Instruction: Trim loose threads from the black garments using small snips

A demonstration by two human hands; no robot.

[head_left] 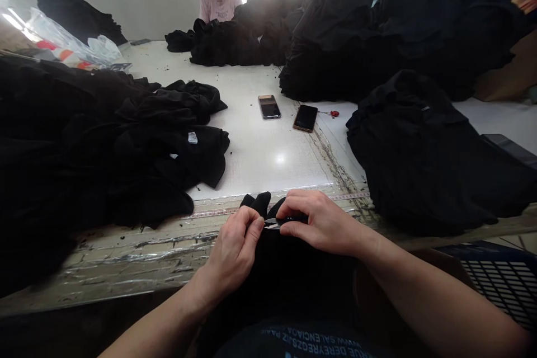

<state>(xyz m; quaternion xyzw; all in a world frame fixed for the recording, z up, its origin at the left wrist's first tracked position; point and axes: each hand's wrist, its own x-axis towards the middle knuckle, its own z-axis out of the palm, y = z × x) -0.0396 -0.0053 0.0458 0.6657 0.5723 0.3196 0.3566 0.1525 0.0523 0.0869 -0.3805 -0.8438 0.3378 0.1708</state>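
Observation:
At the table's front edge, my left hand (238, 240) pinches a black garment (260, 202) between thumb and fingers. My right hand (316, 222) is closed around small thread snippers (273, 224), whose metal blades point left at the cloth beside my left fingertips. The garment hangs down from the table edge toward my lap, and its lower part merges with dark clothing. Whatever lies between the blades is too small to tell.
Black garments heap up on the left (104, 140), with more piles at the back right (344, 39). A folded black stack (423, 162) lies at the right. Two phones (269, 107) (306, 118) rest mid-table. A person (220, 3) is behind the table. A blue crate (497, 277) stands lower right.

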